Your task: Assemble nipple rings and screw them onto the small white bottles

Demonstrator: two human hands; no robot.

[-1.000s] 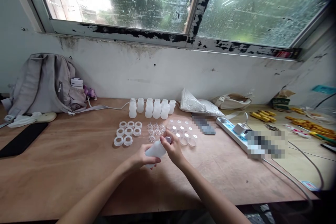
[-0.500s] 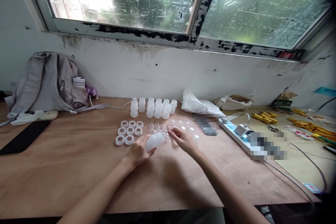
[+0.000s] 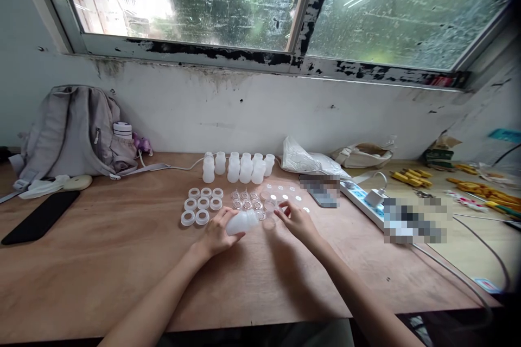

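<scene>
Left hand (image 3: 217, 231) rightly grips the bottle (image 3: 241, 222) (light, I think) by its body. Whether right hand (image 3: 299, 221) beside grips, I cannot tell.

Counter (image 3: 244, 287) is bare between the forearms (image 3: 166, 284); open lane up to the held bottle (image 3: 241, 223) in the left hand (image 3: 220, 232). Past that it's blocked: clear parts (image 3: 246, 208), then upright bottles (image 3: 245, 169). Wide gap left too, between rings (image 3: 202, 208) and black slab (image 3: 40, 218). Right side: phone (image 3: 325, 198), then power strip (image 3: 376, 212), cable (image 3: 448, 269) trailing toward the front edge.
</scene>
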